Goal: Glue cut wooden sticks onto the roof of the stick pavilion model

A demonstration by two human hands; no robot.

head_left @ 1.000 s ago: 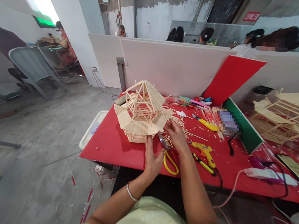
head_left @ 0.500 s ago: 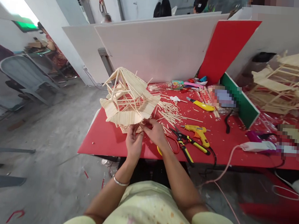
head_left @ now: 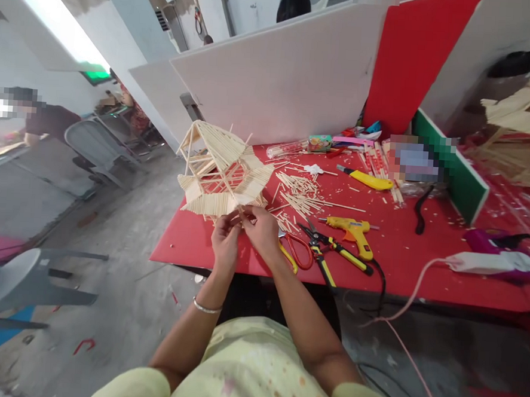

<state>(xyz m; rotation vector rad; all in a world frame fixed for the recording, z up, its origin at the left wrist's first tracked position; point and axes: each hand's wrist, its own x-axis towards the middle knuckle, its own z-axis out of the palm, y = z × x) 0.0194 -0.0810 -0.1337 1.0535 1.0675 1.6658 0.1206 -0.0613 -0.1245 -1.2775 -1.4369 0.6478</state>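
A pavilion-like model (head_left: pixel 216 177) built of thin pale wooden sticks stands on the left part of the red table, with a peaked upper roof and flared lower eaves. At its front corner, my left hand (head_left: pixel 227 235) has thumb and fingers pinched together. My right hand (head_left: pixel 262 229) pinches right beside it, fingertips almost meeting the left ones under the eave's edge. Whatever lies between the fingertips is too small and covered to make out. To the right of my hands are red-and-yellow-handled scissors (head_left: pixel 298 252), pliers (head_left: pixel 324 250) and a yellow glue gun (head_left: pixel 355 234).
Loose sticks (head_left: pixel 301 195) are scattered behind the tools, near a yellow utility knife (head_left: pixel 367 179). A green board (head_left: pixel 450 168) stands on edge at the right, with another stick model (head_left: pixel 525 118) beyond. White panels (head_left: pixel 277 73) lean behind the table (head_left: pixel 181 247). Another person (head_left: pixel 49 116) is far left.
The view has swung left, bringing the person at far left into sight. My hands have risen slightly to the model's front corner, still pinched close together.
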